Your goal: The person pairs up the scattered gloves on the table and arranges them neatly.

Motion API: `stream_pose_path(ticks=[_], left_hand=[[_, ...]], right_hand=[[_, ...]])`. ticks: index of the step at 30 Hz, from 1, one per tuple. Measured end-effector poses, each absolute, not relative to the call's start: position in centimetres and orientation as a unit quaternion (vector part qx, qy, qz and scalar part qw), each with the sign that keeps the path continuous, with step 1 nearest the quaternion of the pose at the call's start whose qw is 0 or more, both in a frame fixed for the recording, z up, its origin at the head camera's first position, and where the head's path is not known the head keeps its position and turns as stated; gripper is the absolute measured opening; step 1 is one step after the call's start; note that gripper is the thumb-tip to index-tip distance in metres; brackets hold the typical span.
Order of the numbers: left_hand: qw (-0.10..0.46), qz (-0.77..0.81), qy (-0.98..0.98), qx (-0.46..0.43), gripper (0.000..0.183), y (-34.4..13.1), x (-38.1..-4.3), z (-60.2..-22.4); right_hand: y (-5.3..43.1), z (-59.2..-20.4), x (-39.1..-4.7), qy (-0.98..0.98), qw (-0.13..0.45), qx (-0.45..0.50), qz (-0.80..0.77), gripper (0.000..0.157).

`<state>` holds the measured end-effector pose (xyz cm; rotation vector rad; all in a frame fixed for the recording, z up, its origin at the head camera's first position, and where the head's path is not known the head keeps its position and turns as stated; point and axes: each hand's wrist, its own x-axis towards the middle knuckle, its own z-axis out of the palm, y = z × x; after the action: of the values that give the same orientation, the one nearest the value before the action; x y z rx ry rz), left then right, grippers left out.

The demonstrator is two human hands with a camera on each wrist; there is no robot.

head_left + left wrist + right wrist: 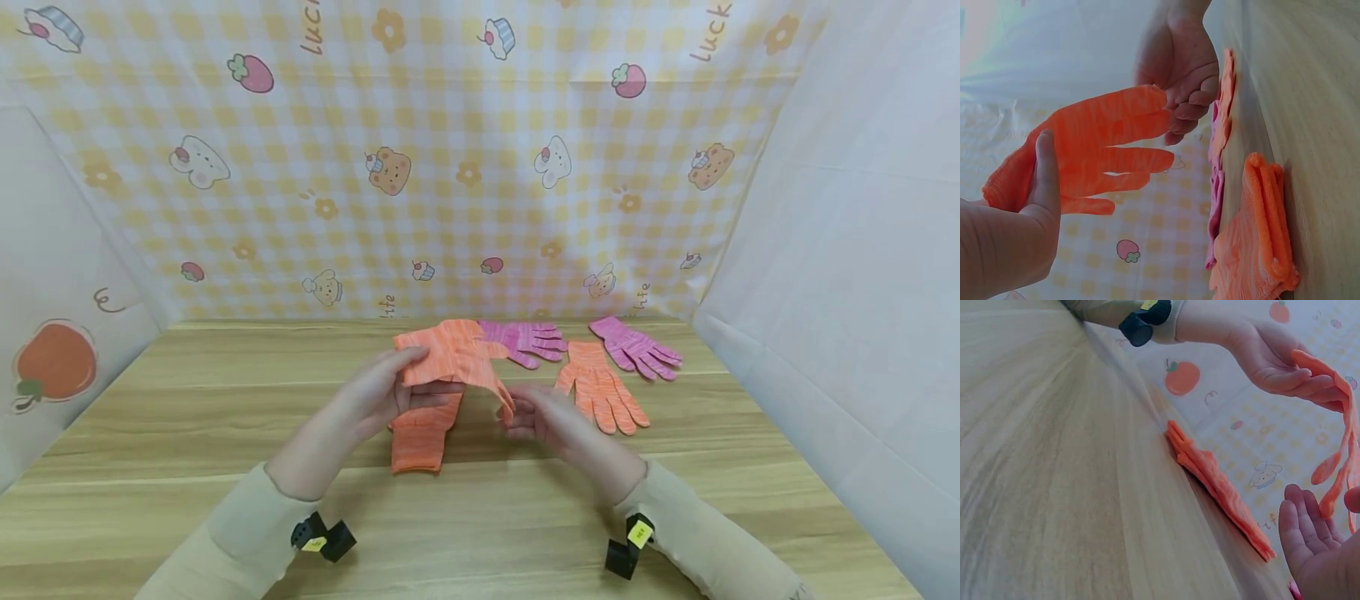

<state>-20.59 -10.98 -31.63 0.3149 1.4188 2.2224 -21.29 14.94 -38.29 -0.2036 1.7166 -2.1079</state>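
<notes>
An orange knitted glove (453, 354) hangs in the air above the table. My left hand (381, 398) grips it near the cuff, thumb on one face and fingers behind. Its fingers spread toward my right hand (553, 423) in the left wrist view, where the held glove (1100, 147) shows nearly flat. Beside the glove's fingertips, my right hand (1313, 540) has its fingers extended and its thumb apart from them. The fingertips seem to touch that hand. Below lies a stack of folded orange gloves (418, 448), partly hidden by the left hand.
Behind the held glove lie purple gloves (534, 337), partly covered. Another orange glove (597, 387) lies flat to the right, next to a purple glove (637, 348). A patterned cloth (450, 225) hangs at the wooden table's (187, 400) back edge.
</notes>
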Motion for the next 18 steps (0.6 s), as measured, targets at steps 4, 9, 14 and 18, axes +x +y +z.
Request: stream_pose_path(ticks=[4, 9, 14, 18], left_hand=[[0.238, 0.816, 0.512, 0.118, 0.044, -10.8, -20.5, -31.5], [0.236, 0.822, 0.502, 0.129, 0.04, -10.6, -20.3, -31.5], [0.231, 0.836, 0.48, 0.133, 0.025, -10.2, -20.1, -31.6], [0.226, 0.843, 0.471, 0.132, 0.019, -9.8, -19.9, -31.7]], right_hand=[[15.0, -38.3, -21.0, 0.605, 0.217, -0.07, -0.763, 0.034], [15.0, -38.6, -20.7, 0.595, 0.237, -0.061, -0.766, 0.033], [14.8, -38.9, -20.3, 0.583, 0.26, -0.062, -0.767, 0.051], [14.7, -38.7, -19.9, 0.56, 0.278, -0.083, -0.776, 0.06]])
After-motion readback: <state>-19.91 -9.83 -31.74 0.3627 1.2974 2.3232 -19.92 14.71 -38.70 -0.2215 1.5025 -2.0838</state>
